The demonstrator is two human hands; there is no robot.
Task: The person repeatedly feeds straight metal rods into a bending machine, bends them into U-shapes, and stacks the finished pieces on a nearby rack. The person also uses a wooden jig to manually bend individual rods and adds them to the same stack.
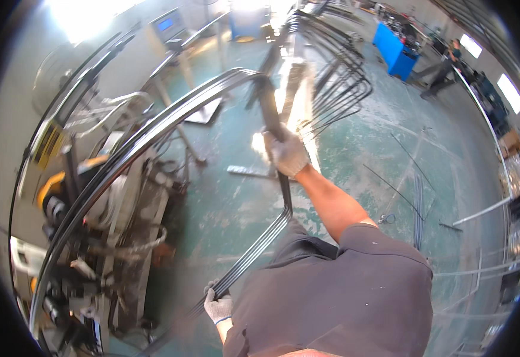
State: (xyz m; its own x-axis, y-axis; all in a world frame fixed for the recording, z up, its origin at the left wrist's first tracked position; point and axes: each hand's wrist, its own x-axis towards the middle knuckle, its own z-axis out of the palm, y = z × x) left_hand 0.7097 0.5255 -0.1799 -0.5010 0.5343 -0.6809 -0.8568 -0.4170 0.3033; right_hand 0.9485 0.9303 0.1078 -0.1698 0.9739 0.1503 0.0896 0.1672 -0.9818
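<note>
A bundle of several long, dark, shiny metal rods or tubes, bent at rounded corners, runs across in front of my body. My right hand, in a pale knit glove, is closed around its upright stretch, just below the upper bend. Lower down at the left, my left hand, gloved too, grips the straight lower stretch near my side. From the upper bend the bundle arches left, over a machine, and down along the left side. The far lower end is blurred.
At left stands a machine with yellow and black parts. A rack with more bent rods is ahead. Thin rods lie on the green floor at right. Farther off are a blue cabinet and another person.
</note>
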